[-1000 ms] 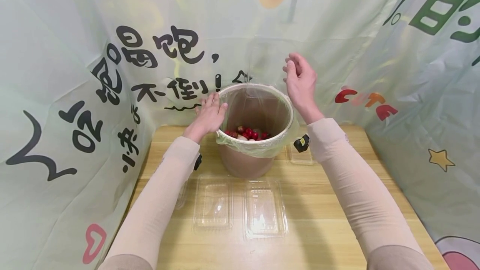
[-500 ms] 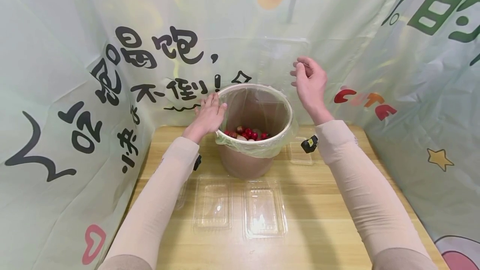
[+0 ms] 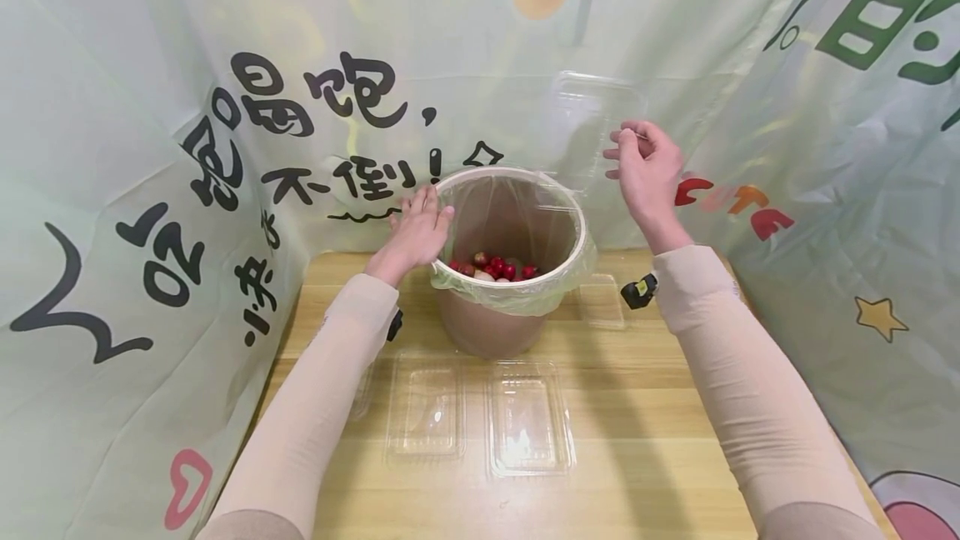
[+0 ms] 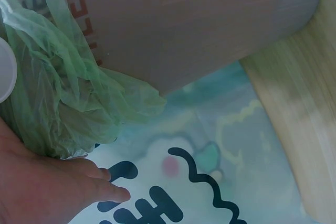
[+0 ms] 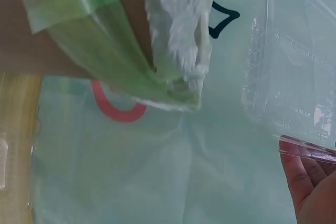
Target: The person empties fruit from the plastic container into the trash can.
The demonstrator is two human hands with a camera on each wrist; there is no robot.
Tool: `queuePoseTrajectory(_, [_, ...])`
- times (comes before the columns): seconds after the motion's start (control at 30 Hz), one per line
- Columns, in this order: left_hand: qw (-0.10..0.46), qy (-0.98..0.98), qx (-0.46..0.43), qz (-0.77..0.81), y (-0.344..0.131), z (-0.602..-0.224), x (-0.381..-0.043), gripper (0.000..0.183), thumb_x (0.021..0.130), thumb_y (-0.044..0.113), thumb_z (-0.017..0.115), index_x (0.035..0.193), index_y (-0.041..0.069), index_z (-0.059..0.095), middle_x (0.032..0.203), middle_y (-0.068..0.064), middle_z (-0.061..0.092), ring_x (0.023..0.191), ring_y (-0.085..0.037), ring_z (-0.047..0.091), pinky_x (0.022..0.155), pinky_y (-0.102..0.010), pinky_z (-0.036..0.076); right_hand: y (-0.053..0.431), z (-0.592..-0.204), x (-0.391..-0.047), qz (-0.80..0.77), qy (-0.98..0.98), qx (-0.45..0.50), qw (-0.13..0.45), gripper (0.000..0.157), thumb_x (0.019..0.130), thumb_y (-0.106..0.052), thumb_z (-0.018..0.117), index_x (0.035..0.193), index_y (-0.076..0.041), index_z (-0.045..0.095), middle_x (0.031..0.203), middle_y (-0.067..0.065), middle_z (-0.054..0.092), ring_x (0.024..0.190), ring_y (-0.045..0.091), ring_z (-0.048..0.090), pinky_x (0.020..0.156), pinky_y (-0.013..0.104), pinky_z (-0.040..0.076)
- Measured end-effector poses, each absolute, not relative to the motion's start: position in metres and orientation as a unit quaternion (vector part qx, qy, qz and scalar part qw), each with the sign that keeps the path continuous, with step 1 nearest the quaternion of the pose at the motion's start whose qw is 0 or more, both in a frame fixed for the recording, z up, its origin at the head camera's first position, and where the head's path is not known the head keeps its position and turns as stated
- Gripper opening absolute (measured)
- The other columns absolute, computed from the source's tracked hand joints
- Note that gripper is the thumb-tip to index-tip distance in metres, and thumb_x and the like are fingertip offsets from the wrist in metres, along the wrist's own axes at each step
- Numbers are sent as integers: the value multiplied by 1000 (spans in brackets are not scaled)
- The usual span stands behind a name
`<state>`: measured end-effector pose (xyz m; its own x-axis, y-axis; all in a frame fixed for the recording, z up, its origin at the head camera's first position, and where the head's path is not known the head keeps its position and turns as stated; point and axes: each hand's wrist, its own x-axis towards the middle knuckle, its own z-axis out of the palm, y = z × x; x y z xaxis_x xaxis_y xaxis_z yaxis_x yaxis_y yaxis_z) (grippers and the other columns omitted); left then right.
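Observation:
A brown bin with a white rim stands on the wooden table, lined with a pale green plastic bag. Red and paler round, fruit-like things lie inside at the bottom. My left hand rests against the bin's left rim, its fingers fairly straight over the bag's edge. Up in the air, right of the bin, my right hand pinches the edge of a clear plastic box. In the head view the box is faint, tilted up behind the bin's right rim.
Two clear plastic boxes lie on the table in front of the bin. Another clear piece lies right of it, and one is partly hidden by my left sleeve. Printed cloth walls close in the back and both sides.
My right hand has moved right and slightly down, carrying the clear box away from over the bin. My left hand has stayed on the rim.

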<state>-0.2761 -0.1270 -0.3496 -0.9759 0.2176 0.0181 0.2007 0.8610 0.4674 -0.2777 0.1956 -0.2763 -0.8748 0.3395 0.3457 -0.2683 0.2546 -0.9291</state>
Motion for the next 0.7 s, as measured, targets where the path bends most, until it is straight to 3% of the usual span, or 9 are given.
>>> queuePoseTrajectory(0.4, [22, 965, 105, 241, -127, -351, -276, 74, 105, 53, 12, 159, 4, 1, 167, -15, -4, 150, -46, -5, 117, -66, -4, 217, -282, -271, 608, -748, -48, 261, 29, 99, -21, 51, 115, -5, 69, 104, 4, 76, 84, 11, 74, 60, 21, 59])
queuePoseTrajectory(0.7, [22, 964, 107, 243, -127, -350, -276, 74, 105, 53, 13, 159, 4, 0, 167, -15, -5, 150, -46, -7, 117, -66, -5, 235, -288, -268, 609, -745, -72, 262, 24, 98, -20, 54, 111, -7, 70, 106, 8, 76, 80, 11, 74, 59, 23, 59])
